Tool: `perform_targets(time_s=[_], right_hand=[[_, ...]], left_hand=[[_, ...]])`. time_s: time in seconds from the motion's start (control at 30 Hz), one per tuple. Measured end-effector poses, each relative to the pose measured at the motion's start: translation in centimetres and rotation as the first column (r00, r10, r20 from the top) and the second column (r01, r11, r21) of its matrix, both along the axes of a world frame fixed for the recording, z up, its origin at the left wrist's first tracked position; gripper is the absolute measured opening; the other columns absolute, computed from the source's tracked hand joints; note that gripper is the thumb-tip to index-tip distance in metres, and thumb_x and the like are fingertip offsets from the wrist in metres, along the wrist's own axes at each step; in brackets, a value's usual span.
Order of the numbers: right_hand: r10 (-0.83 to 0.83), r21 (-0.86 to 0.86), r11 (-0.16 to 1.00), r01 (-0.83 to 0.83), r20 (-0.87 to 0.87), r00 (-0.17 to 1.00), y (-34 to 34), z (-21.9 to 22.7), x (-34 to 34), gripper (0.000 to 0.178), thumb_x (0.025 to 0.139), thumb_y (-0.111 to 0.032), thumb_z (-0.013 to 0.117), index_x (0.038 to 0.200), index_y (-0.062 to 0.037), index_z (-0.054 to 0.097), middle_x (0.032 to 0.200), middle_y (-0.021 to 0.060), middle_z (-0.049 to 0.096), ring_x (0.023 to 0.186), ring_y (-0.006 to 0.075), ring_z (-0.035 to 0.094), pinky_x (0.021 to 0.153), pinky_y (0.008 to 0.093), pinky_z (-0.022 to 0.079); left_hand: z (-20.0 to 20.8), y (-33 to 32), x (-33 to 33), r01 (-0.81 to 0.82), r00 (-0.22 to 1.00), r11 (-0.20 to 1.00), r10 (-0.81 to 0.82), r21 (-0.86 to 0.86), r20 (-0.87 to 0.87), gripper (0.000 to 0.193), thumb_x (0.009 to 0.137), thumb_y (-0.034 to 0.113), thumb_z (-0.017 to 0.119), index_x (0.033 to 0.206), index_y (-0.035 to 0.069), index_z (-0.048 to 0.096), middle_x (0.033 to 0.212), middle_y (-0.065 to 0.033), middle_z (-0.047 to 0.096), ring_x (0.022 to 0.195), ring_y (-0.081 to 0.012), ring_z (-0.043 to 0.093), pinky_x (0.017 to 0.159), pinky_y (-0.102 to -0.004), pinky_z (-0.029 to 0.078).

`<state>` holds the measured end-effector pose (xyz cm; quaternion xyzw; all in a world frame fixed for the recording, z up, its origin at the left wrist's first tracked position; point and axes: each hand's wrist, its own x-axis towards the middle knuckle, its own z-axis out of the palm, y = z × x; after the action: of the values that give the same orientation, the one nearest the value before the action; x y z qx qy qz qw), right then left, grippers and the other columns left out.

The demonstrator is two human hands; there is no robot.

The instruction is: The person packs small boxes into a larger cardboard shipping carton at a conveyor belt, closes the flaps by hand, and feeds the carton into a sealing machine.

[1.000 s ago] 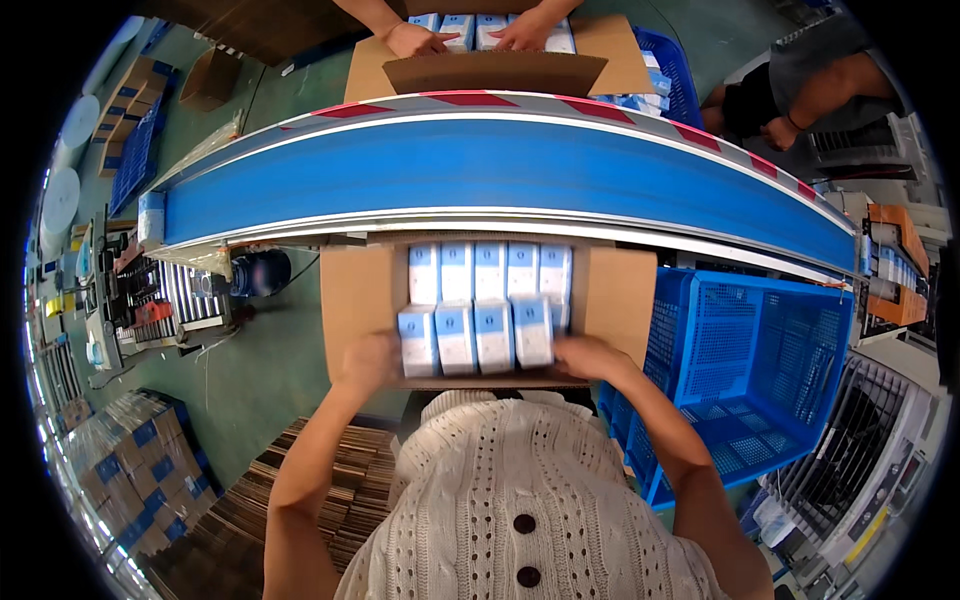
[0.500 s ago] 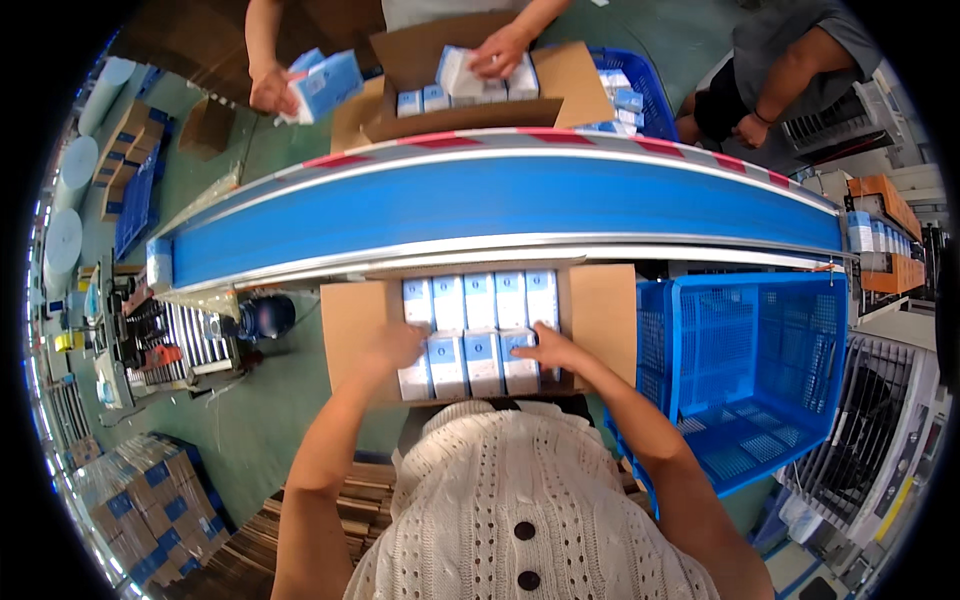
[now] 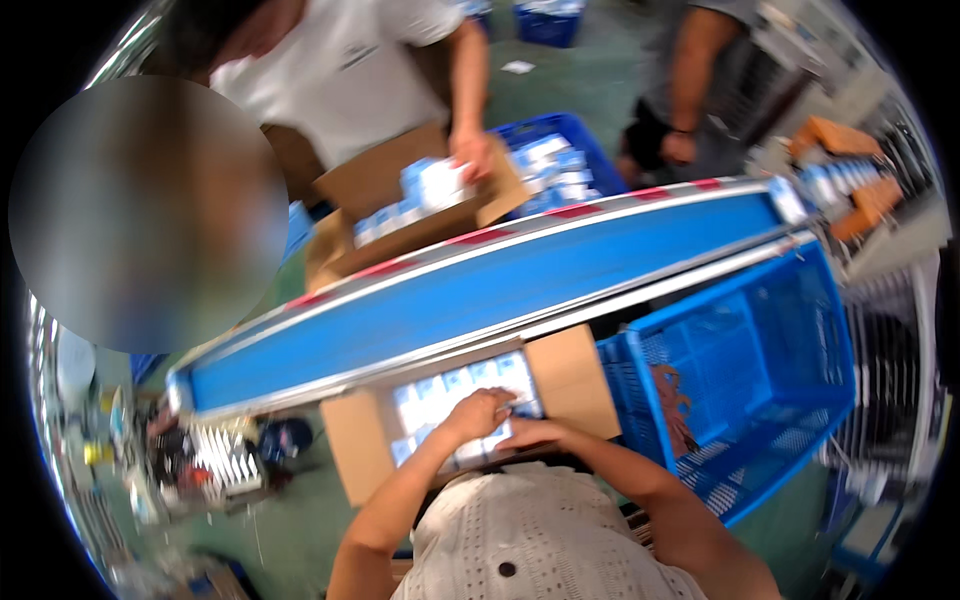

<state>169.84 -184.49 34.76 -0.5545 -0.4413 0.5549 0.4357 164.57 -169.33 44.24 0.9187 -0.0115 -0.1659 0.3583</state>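
Pressing our left hand (image 3: 478, 408) and right hand (image 3: 528, 432) flat, fingers spread, on the small boxes (image 3: 452, 392) in the carton (image 3: 560, 375), we risk crushing them, if we bear down unevenly.

Left hand (image 3: 480, 412) and right hand (image 3: 530, 432) cover part of the white-and-blue packets (image 3: 450, 385) in the open cardboard carton (image 3: 570, 375); count of covered packets not determinable. Carton's far edge tucked under the blue conveyor belt (image 3: 480, 295). Motion-blurred throughout; packet print too small to resolve. Clutter at lower left (image 3: 210, 460) not identifiable. Blue plastic crate (image 3: 760, 380) partly cut by own arm.
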Motion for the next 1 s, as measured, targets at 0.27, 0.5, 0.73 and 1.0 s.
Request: perform_targets(time_s=[0.27, 0.5, 0.73, 1.0], right_hand=[[0.058, 0.068, 0.997, -0.048, -0.148, 0.987, -2.3, -1.8, 0.0, 0.024, 0.08, -0.024, 0.055, 0.084, -0.001, 0.049, 0.083, 0.0058, 0.054, 0.076, 0.0155, 0.049, 0.067, 0.0301, 0.041], [-0.518, 0.08, 0.776, 0.626, 0.648, 0.559, -11.0, 13.1, 16.9, 0.024, 0.081, -0.024, 0.052, 0.071, -0.0017, 0.051, 0.064, 0.0133, 0.052, 0.061, 0.026, 0.053, 0.056, 0.0364, 0.043], [-0.272, 0.27, 0.478, 0.836, 0.95, -0.152, -18.0, 16.8, 41.5, 0.033, 0.076, -0.032, 0.058, 0.09, -0.0022, 0.055, 0.094, 0.017, 0.055, 0.09, 0.0341, 0.051, 0.075, 0.0415, 0.043], [-0.049, -0.073, 0.401, 0.913, 0.994, 0.1, -14.7, 13.0, 45.7, 0.061, 0.061, -0.041, 0.067, 0.111, -0.0102, 0.051, 0.119, 0.0141, 0.044, 0.11, 0.0374, 0.038, 0.089, 0.0601, 0.026]], left_hand=[[-6.2, -1.4, -0.2, 0.062, 0.933, 0.99, -0.104, -0.128, -0.346, 0.031, 0.084, 0.03, 0.045, 0.082, 0.003, 0.061, 0.08, -0.016, 0.06, 0.077, -0.0313, 0.057, 0.071, -0.0363, 0.044], [-7.6, -1.5, -1.1, 0.175, 0.939, 0.982, -0.189, -0.074, -0.287, 0.011, 0.068, 0.018, 0.063, 0.078, 0.012, 0.063, 0.083, -0.0072, 0.061, 0.08, -0.0258, 0.056, 0.069, -0.0353, 0.045], [-5.2, -2.8, -1.4, 0.079, 0.937, 0.994, -0.05, 0.071, -0.347, 0.01, 0.068, 0.017, 0.062, 0.078, 0.014, 0.063, 0.086, -0.0058, 0.059, 0.088, -0.0261, 0.053, 0.076, -0.0353, 0.043], [-5.6, -3.3, -3.1, 0.029, 0.979, 0.992, -0.004, 0.12, -0.202, 0.011, 0.066, 0.015, 0.06, 0.076, 0.016, 0.063, 0.083, -0.0051, 0.058, 0.088, -0.0245, 0.053, 0.076, -0.037, 0.043]])
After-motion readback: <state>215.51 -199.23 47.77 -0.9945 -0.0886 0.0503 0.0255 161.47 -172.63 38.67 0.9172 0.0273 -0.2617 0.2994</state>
